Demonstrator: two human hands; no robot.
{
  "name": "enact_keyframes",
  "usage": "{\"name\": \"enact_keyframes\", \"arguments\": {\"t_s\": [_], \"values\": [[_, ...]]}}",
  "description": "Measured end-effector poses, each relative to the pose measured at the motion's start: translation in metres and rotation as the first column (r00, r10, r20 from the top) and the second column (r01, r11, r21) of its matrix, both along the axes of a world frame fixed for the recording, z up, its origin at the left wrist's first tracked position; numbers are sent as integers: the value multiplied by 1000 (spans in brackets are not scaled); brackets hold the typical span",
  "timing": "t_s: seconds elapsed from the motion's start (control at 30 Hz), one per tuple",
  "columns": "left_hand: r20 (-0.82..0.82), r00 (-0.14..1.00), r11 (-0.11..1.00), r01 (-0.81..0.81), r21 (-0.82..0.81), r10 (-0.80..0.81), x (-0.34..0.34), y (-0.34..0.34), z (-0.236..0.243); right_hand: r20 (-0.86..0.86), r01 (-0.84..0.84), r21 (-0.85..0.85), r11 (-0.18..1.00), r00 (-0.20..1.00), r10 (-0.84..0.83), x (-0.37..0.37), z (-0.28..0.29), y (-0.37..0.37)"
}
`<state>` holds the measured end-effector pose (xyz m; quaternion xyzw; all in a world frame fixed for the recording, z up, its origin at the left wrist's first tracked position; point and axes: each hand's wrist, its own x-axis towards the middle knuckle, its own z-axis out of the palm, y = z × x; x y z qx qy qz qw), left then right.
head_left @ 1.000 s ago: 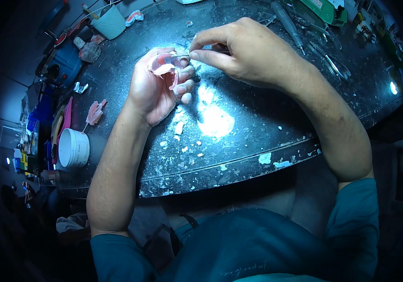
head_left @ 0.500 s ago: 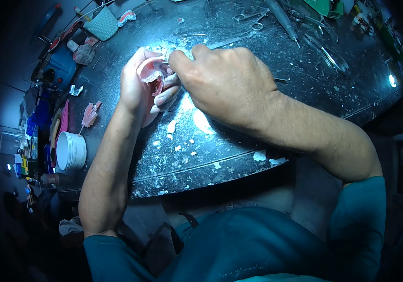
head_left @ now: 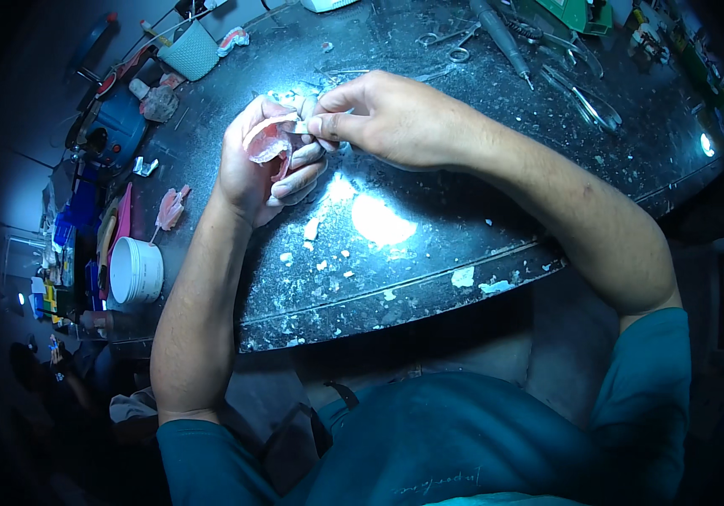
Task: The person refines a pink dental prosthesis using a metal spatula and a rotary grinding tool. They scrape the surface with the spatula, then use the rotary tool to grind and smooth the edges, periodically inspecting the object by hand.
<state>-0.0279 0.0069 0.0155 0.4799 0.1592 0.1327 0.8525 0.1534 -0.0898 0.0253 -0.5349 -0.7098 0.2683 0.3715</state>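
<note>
My left hand [head_left: 244, 164] is closed around a pink denture base [head_left: 267, 145] with a whitish, rough rim, holding it tilted above the dark bench. The fingers of that hand curl round its right side and hide part of it. Just right of the denture base, my right hand [head_left: 379, 122] is in a pinch, thumb against fingers, at the rim. Something small and pale shows at the pinch, too little to name. Below the hands, white flakes [head_left: 312, 228] lie scattered on the bench.
On the left stand a white tub [head_left: 137, 270], a pink piece on a stick [head_left: 172, 207] and a blue device [head_left: 117, 126]. Scissors [head_left: 454, 46], a grey handpiece [head_left: 503, 46] and metal pliers [head_left: 581, 99] lie at the back right. The bench edge [head_left: 395, 314] curves in front of me.
My right hand has turned and drawn back slightly, so its thumb and the pinch now show. The left hand still holds the denture base in nearly the same place.
</note>
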Motion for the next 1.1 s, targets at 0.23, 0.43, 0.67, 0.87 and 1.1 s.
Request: {"name": "enact_keyframes", "arguments": {"t_s": [0.23, 0.43, 0.67, 0.87, 1.1], "values": [[33, 999, 998, 7, -58, -5, 1, 1, 1, 134, 43, 63, 997, 990, -51, 2, 5, -1], [22, 995, 993, -94, 76, 92, 3, -6, -1, 507, 181, 216, 959, 819, -269, -6, 18, -19], [44, 995, 994, -87, 65, 84, 5, -9, 1, 600, 93, 371, 924, 735, -316, -6, 16, -24], [4, 997, 996, -76, 48, 76, 3, -7, -5, 654, 121, 290, 949, 699, -289, -18, 18, -33], [-49, 994, 994, -96, 45, 98, 3, -12, 3, 481, 196, 106, 975, 848, -223, -17, 19, -30]]}}
